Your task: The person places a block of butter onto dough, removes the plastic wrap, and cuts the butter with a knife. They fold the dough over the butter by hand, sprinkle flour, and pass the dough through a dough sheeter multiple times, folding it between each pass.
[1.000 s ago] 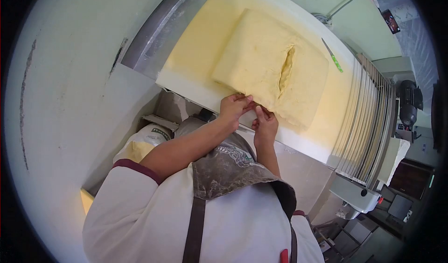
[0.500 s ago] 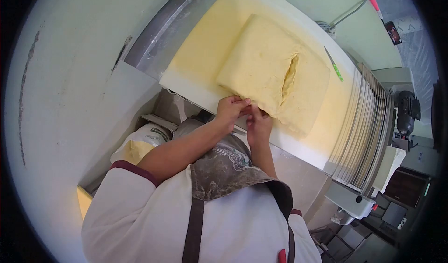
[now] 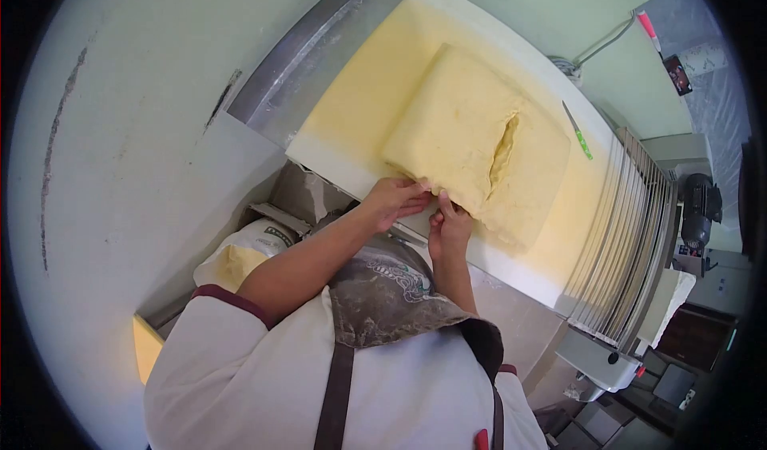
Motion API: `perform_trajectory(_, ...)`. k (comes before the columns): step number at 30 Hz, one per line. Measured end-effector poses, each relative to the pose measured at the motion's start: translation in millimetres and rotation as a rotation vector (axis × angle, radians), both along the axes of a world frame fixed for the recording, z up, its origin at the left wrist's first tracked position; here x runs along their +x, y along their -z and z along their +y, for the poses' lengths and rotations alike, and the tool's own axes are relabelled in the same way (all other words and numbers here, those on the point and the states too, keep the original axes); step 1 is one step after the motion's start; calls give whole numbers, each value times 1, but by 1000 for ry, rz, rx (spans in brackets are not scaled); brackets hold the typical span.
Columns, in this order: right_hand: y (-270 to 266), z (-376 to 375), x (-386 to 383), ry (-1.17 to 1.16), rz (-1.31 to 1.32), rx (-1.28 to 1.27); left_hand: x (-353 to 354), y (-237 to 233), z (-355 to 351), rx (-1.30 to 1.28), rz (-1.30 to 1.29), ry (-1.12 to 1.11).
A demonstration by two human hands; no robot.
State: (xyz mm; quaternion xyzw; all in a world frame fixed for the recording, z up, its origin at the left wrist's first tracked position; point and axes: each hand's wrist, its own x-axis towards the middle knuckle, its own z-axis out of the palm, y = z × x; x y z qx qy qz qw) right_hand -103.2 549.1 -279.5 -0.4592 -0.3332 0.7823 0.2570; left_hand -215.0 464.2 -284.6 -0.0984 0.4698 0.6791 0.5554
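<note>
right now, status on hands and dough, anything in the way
Left hand and right hand both pinching near edge of dough slab. Slab folded, seam gaping on top. Green-handled knife at far side, clear of hands.

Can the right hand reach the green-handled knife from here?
Probably, with a stretch: only the folded yellow dough slab lies between the right hand and the green-handled knife, and nothing covers it.

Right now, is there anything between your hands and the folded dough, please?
Nothing visible stands between them. The left hand and right hand both touch the near edge of the dough on the table. The knife lies beyond its far side, well clear.
</note>
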Motion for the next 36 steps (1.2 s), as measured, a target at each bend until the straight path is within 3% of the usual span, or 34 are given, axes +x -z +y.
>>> perform_trajectory(2, -1, -2, 2, -15, 18, 14, -6, -8, -3, 15, -50, -73)
perform_trajectory(4, -1, -2, 4, -34, 8, 4, -5, 8, -4, -26, 86, -73)
perform_trajectory(7, -11, -12, -5, -239, -115, -87, -6, 17, -8, -20, 158, -61)
perform_trajectory(10, -2, -9, -19, -24, -4, -103, -13, 7, -12, -40, 103, 12)
perform_trajectory(14, -1, -15, -17, -63, -7, -14, -26, 0, -12, -59, 68, -80)
perform_trajectory(19, 3, -22, -25, -165, -69, -90, -26, 15, -18, -39, 233, -57)
perform_trajectory(22, -3, -21, -36, 13, -65, -105, -34, 4, -23, -59, 163, 34)
perform_trajectory(26, -5, -22, -33, -11, -8, -37, -52, 0, -22, -62, 155, 91)
perform_trajectory(29, 4, -19, -29, -59, -29, -50, -50, 10, -23, -105, 318, 108)
perform_trajectory(33, -2, -14, -14, -97, -54, -90, -53, 5, -31, -122, 282, 142)
perform_trajectory(36, -3, -3, 15, 4, -60, -68, -60, -7, -31, -142, 290, 162)
